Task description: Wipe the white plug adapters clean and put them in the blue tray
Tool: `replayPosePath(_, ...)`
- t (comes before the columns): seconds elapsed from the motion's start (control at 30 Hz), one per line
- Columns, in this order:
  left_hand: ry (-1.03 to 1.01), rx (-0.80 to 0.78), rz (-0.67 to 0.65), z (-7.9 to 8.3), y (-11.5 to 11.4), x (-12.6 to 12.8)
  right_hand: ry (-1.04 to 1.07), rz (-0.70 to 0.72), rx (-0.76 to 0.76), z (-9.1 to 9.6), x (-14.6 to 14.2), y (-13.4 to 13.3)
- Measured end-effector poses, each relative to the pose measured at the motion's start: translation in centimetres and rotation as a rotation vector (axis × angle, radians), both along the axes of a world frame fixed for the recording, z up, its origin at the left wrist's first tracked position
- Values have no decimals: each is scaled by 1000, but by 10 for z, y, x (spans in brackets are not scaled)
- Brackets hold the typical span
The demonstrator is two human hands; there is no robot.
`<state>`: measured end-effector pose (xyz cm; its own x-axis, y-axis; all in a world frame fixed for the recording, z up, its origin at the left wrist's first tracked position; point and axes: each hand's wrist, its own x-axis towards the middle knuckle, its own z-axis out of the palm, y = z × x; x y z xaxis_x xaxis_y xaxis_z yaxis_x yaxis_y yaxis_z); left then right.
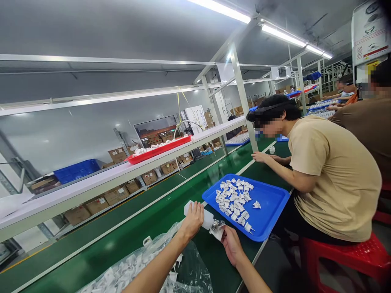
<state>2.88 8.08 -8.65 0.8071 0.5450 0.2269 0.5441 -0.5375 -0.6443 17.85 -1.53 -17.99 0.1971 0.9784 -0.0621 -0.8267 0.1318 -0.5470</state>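
My left hand (193, 219) is wrapped round a white plastic bottle (208, 219), tipped so its shiny metal-looking top points to the right. Against that top my right hand (232, 244) pinches a small white piece (216, 232), perhaps a cloth; its kind is not clear. Just beyond both hands lies a blue tray (269, 207) with many white plug adapters (233, 197) heaped on its left half. One adapter (256, 204) sits apart on the right. Below my left forearm, a clear plastic bag (195, 268) holds many more white plug pieces (122, 268).
The green belt (165, 203) runs under everything. A raised shelf (100, 183) carries a red tray (161, 149) of white parts. To the right, a co-worker in a tan shirt (332, 158) sits on a red stool (345, 256), hands over the belt. A white post (242, 93) stands ahead.
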Motion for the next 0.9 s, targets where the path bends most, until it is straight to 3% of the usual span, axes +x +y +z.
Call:
replayPosePath(0.47, 28, -48, -7, 9, -3, 4, 15, 1, 32, 6, 1, -4)
replayPosePath(0.9, -144, -166, 117, 10, -26, 6, 53, -17, -36, -9, 2, 6)
